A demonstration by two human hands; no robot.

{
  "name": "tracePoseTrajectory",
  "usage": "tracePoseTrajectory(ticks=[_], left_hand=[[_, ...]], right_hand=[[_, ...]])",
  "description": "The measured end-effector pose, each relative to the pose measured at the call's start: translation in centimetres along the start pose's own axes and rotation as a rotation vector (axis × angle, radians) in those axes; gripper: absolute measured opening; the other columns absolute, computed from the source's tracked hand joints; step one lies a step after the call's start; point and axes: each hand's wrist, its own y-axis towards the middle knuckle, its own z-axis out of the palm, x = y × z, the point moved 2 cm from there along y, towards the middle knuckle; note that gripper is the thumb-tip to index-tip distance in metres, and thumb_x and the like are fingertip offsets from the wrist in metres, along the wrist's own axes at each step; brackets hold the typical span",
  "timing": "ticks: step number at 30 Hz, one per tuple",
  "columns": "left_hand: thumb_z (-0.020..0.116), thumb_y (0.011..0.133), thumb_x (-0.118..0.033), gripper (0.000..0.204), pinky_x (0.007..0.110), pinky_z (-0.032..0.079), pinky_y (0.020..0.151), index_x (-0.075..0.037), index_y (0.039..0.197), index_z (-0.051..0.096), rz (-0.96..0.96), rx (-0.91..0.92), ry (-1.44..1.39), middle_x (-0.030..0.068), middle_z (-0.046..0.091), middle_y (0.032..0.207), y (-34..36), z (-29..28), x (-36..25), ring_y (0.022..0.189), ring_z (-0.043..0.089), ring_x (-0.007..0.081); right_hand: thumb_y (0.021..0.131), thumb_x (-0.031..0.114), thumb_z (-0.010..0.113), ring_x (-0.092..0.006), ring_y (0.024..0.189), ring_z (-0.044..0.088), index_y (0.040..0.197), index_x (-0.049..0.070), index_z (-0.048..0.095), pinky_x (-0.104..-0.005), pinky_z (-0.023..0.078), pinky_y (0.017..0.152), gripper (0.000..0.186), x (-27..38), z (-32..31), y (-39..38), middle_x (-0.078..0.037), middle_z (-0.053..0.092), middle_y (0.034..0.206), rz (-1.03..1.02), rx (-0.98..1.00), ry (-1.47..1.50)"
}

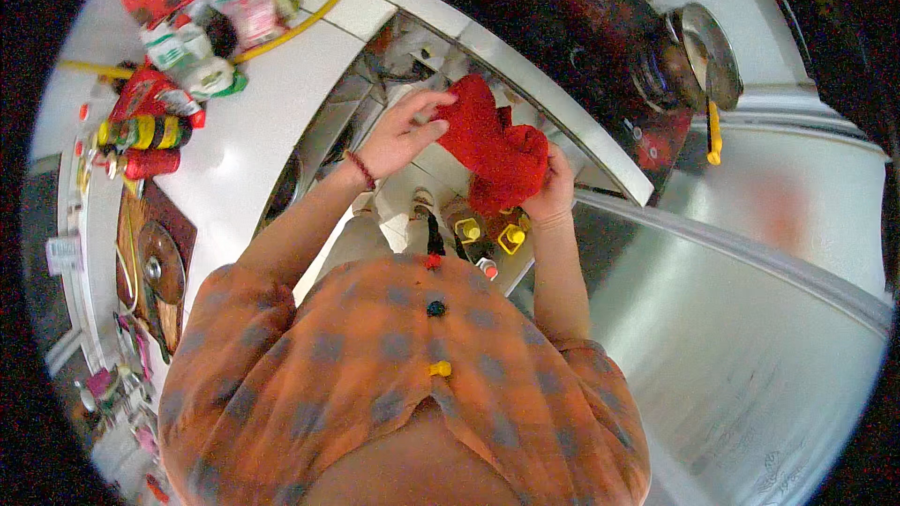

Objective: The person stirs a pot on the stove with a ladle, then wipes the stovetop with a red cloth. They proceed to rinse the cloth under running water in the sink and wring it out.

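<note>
A crumpled red cloth [492, 145] hangs from my right hand [555, 189], whose fingers are wrapped round it at its right side. My left hand [403, 136] is at the cloth's upper left, fingers apart, with the fingertips at or very near its edge; I cannot tell if they touch. Beneath the cloth is an open drawer or cabinet [328, 122] below the black cooktop [562, 19], its inside partly hidden. Yellow-capped containers [511, 236] stand low down near my feet.
Packets and bottles [159, 66] crowd the white counter [244, 141] at left. A round lid [161, 262] lies on a wooden board. A pan [703, 56] with a yellow-handled utensil sits on the cooktop. A steel appliance, probably a fridge [712, 337], stands at right.
</note>
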Motion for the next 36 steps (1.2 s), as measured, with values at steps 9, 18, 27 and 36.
tracePoseTrajectory(ticks=[9,18,27,36], left_hand=[[0.061,0.076,-0.005,0.028,0.028,0.045,0.087,-0.007,0.103,0.055,-0.167,0.302,-0.702,-0.0009,0.061,0.099,-2.5,0.9,-0.5,0.095,0.056,0.0115],[0.062,0.082,-0.005,0.022,0.032,0.051,0.082,-0.009,0.102,0.055,-0.277,-0.071,-1.171,0.0037,0.063,0.099,-6.7,-1.5,-2.3,0.09,0.062,0.0164],[0.061,0.084,-0.012,0.022,0.033,0.053,0.082,-0.008,0.104,0.055,-0.198,-0.153,-0.985,0.005,0.064,0.101,-6.3,-4.9,-1.8,0.091,0.064,0.0171],[0.061,0.085,-0.01,0.025,0.033,0.053,0.085,-0.006,0.109,0.055,-0.313,-0.111,-0.954,0.0071,0.064,0.105,-6.2,-4.3,-1.7,0.094,0.064,0.0182]], right_hand=[[0.087,0.027,0.057,-0.0283,0.104,0.06,0.116,0.002,0.055,-0.0436,0.046,0.095,0.038,-0.2,6.0,2.4,-0.014,0.062,0.114,0.096,0.05,-0.271],[0.08,0.015,0.067,-0.0222,0.097,0.062,0.114,0.005,0.056,-0.0376,0.051,0.086,0.038,-2.2,6.5,3.9,-0.008,0.063,0.106,0.113,0.263,-0.539],[0.081,0.015,0.065,-0.0194,0.092,0.063,0.111,0.002,0.059,-0.0324,0.05,0.084,0.033,-1.9,7.4,4.6,-0.008,0.064,0.103,0.101,0.24,-0.674],[0.084,0.017,0.063,-0.0206,0.094,0.063,0.112,0.001,0.058,-0.0347,0.05,0.086,0.032,-1.4,7.1,3.4,-0.009,0.065,0.104,0.099,0.188,-0.594]])
